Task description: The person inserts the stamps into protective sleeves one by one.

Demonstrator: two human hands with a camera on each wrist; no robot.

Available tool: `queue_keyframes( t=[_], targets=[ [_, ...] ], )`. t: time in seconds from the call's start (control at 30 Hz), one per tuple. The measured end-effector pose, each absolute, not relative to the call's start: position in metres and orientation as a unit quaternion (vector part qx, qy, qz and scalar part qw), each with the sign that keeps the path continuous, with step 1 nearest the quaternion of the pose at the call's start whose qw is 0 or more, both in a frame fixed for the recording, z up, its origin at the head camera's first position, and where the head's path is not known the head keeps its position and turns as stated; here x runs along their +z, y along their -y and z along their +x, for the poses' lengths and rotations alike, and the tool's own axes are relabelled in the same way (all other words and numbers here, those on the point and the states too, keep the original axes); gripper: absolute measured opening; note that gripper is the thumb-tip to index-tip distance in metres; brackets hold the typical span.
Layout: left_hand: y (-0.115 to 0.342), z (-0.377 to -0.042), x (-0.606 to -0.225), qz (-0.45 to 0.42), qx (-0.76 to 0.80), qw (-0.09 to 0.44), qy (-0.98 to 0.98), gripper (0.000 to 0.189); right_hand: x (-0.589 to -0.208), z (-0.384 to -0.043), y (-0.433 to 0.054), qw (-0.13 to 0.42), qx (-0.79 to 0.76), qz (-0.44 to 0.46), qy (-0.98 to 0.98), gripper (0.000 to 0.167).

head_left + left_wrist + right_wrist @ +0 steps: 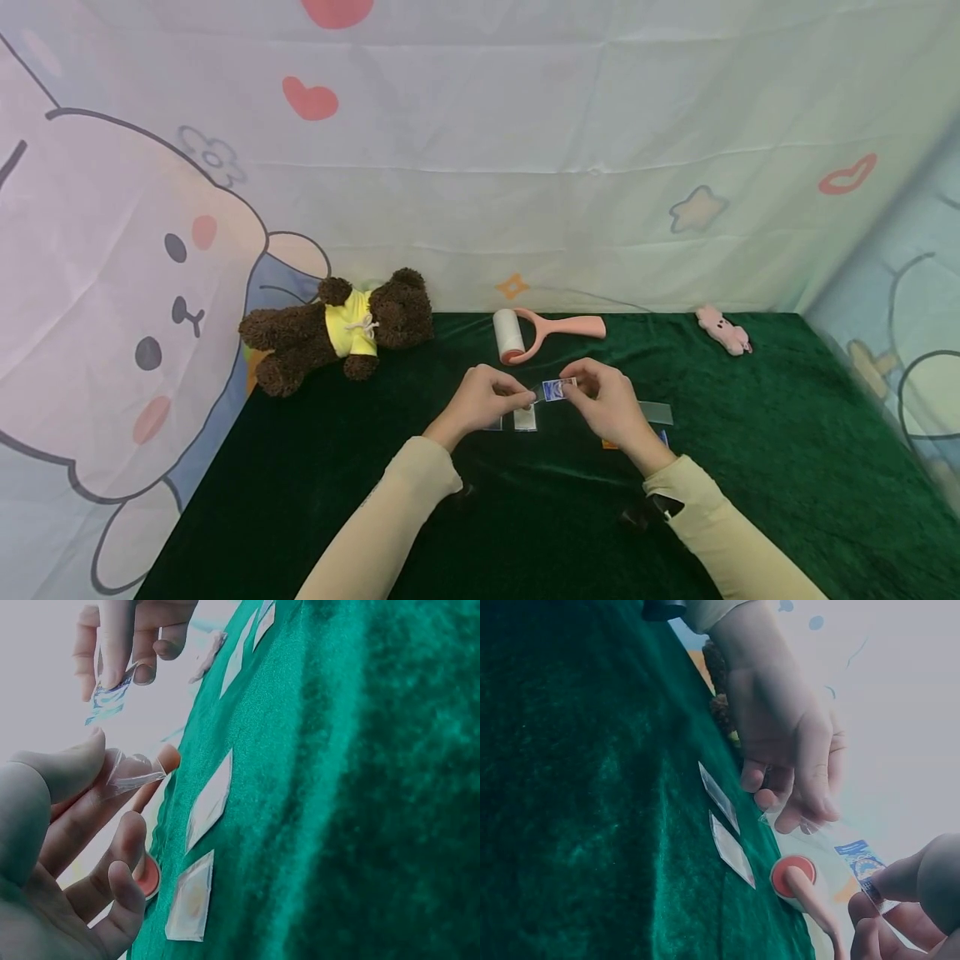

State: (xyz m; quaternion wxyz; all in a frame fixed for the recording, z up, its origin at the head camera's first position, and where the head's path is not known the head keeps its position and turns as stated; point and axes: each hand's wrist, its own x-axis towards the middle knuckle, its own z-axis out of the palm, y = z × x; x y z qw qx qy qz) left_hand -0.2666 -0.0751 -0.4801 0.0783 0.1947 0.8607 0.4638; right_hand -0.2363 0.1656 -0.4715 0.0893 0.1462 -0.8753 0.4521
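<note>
Above the green cloth, my left hand point(486, 396) pinches a small clear plastic sleeve point(135, 778) between thumb and forefinger. My right hand point(606, 402) pinches a small blue-and-white printed card point(555, 389), perhaps a stamp, by one end. The card's other end points at the sleeve; whether it touches the sleeve I cannot tell. Below the left hand lie two small flat sleeved pieces point(210, 801), side by side on the cloth. Partly hidden by my right hand and wrist are a clear strip point(657, 412) and an orange piece point(609, 444) with a blue edge near it.
Behind the hands lies a pink-handled lint roller point(570, 326). A brown teddy bear point(405, 312) in a yellow top lies at the back left, and a small pink plush point(723, 330) at the back right. A printed curtain point(480, 208) hangs behind the green cloth point(787, 467).
</note>
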Motion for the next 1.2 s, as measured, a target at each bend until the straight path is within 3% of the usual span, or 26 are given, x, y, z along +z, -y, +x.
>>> queue_keyframes(
  t=[0.6, 1.2],
  targets=[
    [0.0698, -0.2665, -0.4811, 0.212, 0.451, 0.081, -0.863, 0.012, -0.4683, -0.2352, -0.1654, 0.091, 0.426, 0.181, 0.882, 0.012],
    [0.0682, -0.2656, -0.4769, 0.212, 0.447, 0.071, -0.866, 0.014, -0.4666, -0.2333, -0.1635, 0.047, 0.458, 0.183, 0.869, 0.025]
  ],
)
